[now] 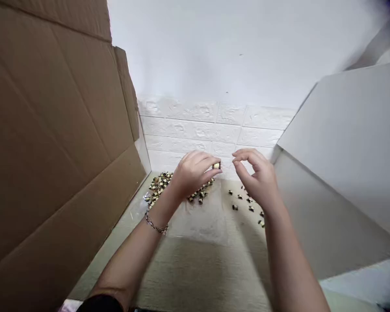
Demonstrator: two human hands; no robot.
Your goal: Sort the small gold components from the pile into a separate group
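Note:
My left hand (195, 171) pinches a small yellow-and-black coil part (216, 166) between thumb and fingertips, raised above the table. Facing it a short way to the right, my right hand (255, 171) has its thumb and index fingertips brought together in a ring. Whatever sits between those fingertips, perhaps a fine wire, is too small to make out. A heap of similar coil parts (160, 184) lies behind and below my left hand, partly hidden by it. Several separate coil parts (240, 196) are scattered on the table beneath my right hand.
A clear plastic sheet or bag (199, 221) lies flat on the pale table (182, 273). Tall brown cardboard (61, 130) stands along the left side, and a grey-white panel (341, 147) along the right. A white brick-patterned wall (188, 126) closes off the back.

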